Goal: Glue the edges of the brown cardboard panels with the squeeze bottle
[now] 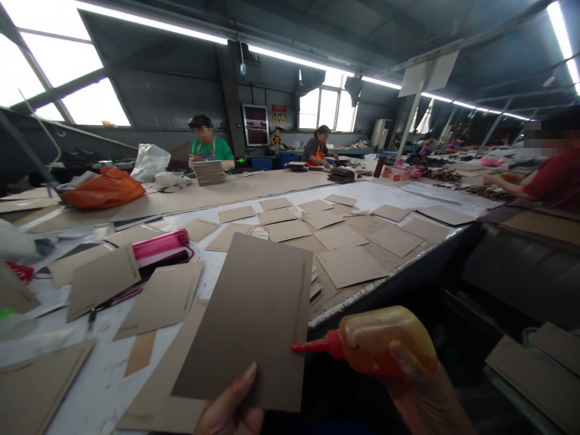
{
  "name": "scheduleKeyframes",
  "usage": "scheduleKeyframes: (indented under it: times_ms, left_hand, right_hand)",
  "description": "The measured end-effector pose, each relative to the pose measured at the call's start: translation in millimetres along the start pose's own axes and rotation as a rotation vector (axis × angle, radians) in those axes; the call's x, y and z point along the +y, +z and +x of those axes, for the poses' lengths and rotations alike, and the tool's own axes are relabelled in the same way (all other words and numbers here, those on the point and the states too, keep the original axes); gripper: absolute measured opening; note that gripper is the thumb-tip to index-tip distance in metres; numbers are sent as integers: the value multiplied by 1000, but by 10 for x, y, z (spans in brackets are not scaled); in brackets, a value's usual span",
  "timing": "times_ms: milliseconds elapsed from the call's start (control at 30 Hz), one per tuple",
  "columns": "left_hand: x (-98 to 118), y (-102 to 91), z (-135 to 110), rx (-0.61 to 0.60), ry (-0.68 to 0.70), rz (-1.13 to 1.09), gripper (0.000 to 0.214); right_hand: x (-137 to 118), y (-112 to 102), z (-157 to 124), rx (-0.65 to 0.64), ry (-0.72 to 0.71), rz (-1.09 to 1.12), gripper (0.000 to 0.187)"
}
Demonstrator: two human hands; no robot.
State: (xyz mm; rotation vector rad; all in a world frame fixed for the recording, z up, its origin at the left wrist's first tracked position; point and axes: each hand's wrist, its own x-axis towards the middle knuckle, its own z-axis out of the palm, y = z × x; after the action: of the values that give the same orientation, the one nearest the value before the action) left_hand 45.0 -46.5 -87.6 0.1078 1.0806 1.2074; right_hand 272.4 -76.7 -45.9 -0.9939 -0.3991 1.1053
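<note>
My left hand (pixel 233 402) grips a grey-brown cardboard sheet (pixel 254 314) by its lower edge, thumb on top, the sheet raised and tilted above the table. A glossy strip of glue (pixel 301 296) runs along its right side. In my right hand (pixel 419 386) is a glue bottle (pixel 385 338), amber and lying sideways, its red nozzle (pixel 317 344) pointing left. The nozzle's tip is at the sheet's lower right edge; whether it touches I cannot tell. Beneath the held sheet lies another cardboard sheet (pixel 181 374), partly covered.
Several cardboard sheets (pixel 353 266) are spread over the white-topped table (pixel 217 211), many with glue strips. A pink case (pixel 161 244) and a pen (pixel 118 299) lie left, an orange bag (pixel 104 187) behind. More boards (pixel 539 374) are at lower right. Co-workers sit across the tables and at right.
</note>
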Motion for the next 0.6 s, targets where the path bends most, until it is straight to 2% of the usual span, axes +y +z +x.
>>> scheduleKeyframes:
  times_ms: [100,200,400,500,600]
  left_hand:
    - [63,232,-169,-7,134,-45,64]
    - [100,382,-307,28,219,-49,61]
    - [140,420,-370,90,190,-105,60]
    - [138,451,-385,69,218,-109,63]
    - [94,451,-382,59,257,-102,68]
  right_hand:
    - [31,-85,4,-22,63,-34,52]
    - [44,-159,8,-65,102,-40,52]
    - [73,-251,13,-100,93,-90,51]
    - [69,-173,64,-110,42,-75,52]
    - [5,27,165,-114,-74,42,49]
